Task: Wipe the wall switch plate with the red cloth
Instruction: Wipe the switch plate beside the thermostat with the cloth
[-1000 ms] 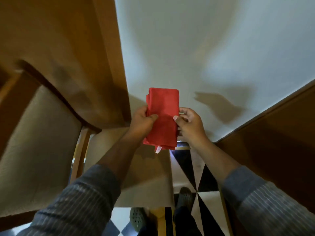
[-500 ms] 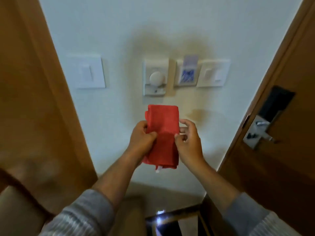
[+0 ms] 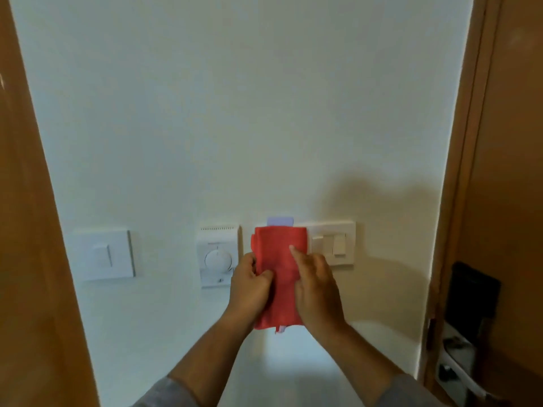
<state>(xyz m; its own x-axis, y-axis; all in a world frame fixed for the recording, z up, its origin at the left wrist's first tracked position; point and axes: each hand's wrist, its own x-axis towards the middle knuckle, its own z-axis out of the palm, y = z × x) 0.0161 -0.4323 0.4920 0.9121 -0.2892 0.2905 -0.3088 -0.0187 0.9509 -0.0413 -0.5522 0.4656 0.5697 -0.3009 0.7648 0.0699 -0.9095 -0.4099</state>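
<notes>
A folded red cloth (image 3: 277, 259) is held upright in front of the white wall. My left hand (image 3: 249, 284) grips its left edge with thumb across the front. My right hand (image 3: 316, 286) lies on its right side, index finger stretched up over the cloth. The cloth covers a card-holder plate; only a pale blue card top (image 3: 280, 221) shows above it. A cream switch plate (image 3: 333, 243) with rocker switches sits just right of the cloth. Whether the cloth touches the wall I cannot tell.
A white dial thermostat (image 3: 217, 254) is mounted just left of the cloth, and a single white switch (image 3: 101, 255) further left. A wooden panel (image 3: 26, 230) borders the wall on the left. A wooden door (image 3: 505, 201) with a black-and-metal lock (image 3: 467, 312) stands at right.
The view has swung up from floor and chair to the wall. Both hands have raised the cloth until it covers the card-holder plate, and my right index finger has stretched up over the cloth.
</notes>
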